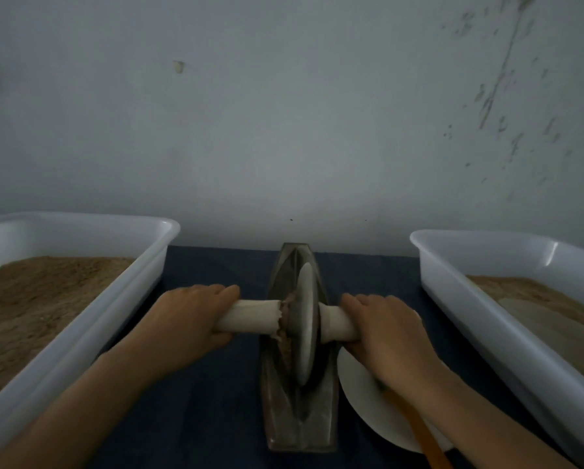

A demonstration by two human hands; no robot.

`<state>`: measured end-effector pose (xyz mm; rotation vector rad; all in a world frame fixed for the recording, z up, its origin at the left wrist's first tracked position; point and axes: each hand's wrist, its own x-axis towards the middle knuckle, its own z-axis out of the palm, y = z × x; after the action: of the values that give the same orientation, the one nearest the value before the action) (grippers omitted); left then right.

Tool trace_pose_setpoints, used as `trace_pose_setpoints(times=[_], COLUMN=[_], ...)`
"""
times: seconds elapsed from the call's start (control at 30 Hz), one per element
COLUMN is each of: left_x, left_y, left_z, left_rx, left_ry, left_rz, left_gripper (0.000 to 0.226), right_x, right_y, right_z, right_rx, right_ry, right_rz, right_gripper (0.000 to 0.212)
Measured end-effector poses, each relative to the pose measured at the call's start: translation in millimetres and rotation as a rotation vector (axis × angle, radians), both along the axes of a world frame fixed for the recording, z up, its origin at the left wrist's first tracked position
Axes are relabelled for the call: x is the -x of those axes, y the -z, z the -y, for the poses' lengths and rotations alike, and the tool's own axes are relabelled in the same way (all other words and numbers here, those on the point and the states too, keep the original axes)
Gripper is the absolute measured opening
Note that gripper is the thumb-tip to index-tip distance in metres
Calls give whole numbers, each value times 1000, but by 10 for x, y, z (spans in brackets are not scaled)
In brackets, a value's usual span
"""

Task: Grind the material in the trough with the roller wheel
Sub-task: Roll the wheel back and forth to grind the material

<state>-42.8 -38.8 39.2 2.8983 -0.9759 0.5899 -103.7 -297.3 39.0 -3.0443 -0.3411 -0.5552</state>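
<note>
A long dark metal trough (300, 424) lies lengthwise on the dark blue cloth in the middle. A grey disc-shaped roller wheel (305, 328) stands upright in its groove, about midway along. A pale cloth-wrapped axle (250, 316) runs through the wheel to both sides. My left hand (189, 316) grips the left end of the axle. My right hand (385, 326) grips the right end. Brownish ground material (285, 336) clings near the hub and lies in the groove beside the wheel.
White plastic tubs stand at both sides: the left tub (114, 299) and the right tub (470, 282) each hold brown powder. A white plate (361, 401) with an orange-handled tool (416, 431) lies under my right forearm. A pale wall rises just behind the trough.
</note>
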Motion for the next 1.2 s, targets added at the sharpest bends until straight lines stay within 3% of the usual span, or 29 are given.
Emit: trace_pose_setpoints(times=[0.17, 0.4, 0.73, 0.83, 1.2], left_x=[-140, -480, -654, -494, -166], left_y=[51, 194, 246, 207, -69], left_z=[100, 316, 358, 315, 193], left_rx=[-26, 94, 185, 120, -94], left_ry=[-82, -172, -212, -193, -119], left_rz=[52, 221, 167, 185, -172], left_gripper=[32, 38, 33, 32, 31], right_x=[-180, -725, -878, -697, -274], right_y=[32, 120, 28, 80, -18], right_z=[-6, 32, 33, 57, 54], right_rx=[30, 46, 64, 54, 46], right_ry=[22, 89, 70, 57, -34], right_rz=[49, 179, 196, 137, -2], right_gripper=[24, 26, 23, 25, 19])
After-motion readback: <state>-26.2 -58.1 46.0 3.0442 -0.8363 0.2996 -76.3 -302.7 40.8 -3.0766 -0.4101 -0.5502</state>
